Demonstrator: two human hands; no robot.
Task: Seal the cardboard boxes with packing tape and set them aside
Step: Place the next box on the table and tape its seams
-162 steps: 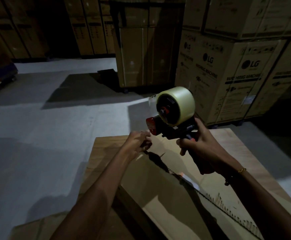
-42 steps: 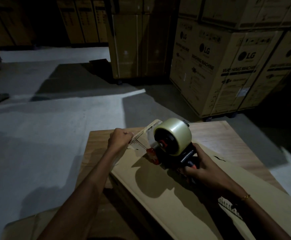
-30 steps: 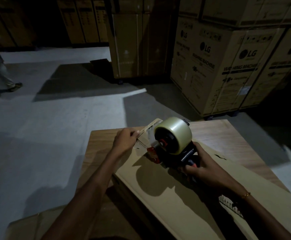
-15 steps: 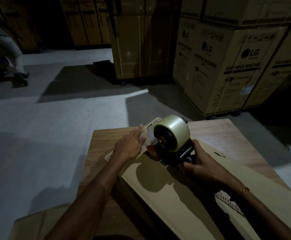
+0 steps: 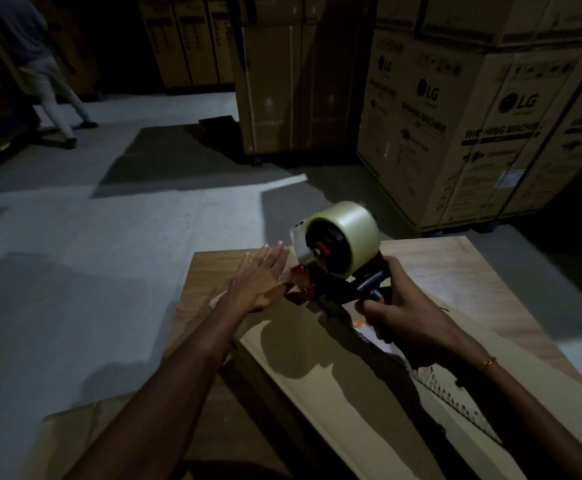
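Beyond both hands, stacked appliance cartons (image 5: 462, 126) printed with washing-machine markings fill the far side. Well off past the left hand, a person (image 5: 36, 64) bends at the dim edge of the concrete floor (image 5: 92, 271).

Under the hands lies a wooden table (image 5: 456, 268), and on it the flat cardboard box (image 5: 334, 393), running from the left hand back toward the wearer and off the lower right of the view. It looks light but broad and floppy, so it is best carried by its two long edges, not by one corner.

The tape dispenser (image 5: 334, 268) stands on the box's far end, just right of the left hand. The right hand (image 5: 397, 320) is clenched round its handle. The clear roll is smooth and sticky-edged; the handle is the only sensible hold.

The left hand (image 5: 258, 282) lies flat with straight fingers, pressing down at the box's far end just beside the dispenser's red nose.

The tape itself is hard to see against the cardboard. The seam sits in the dispenser's shadow, the box's near end is cut off, and a printed strip beside the right wrist is unreadable.
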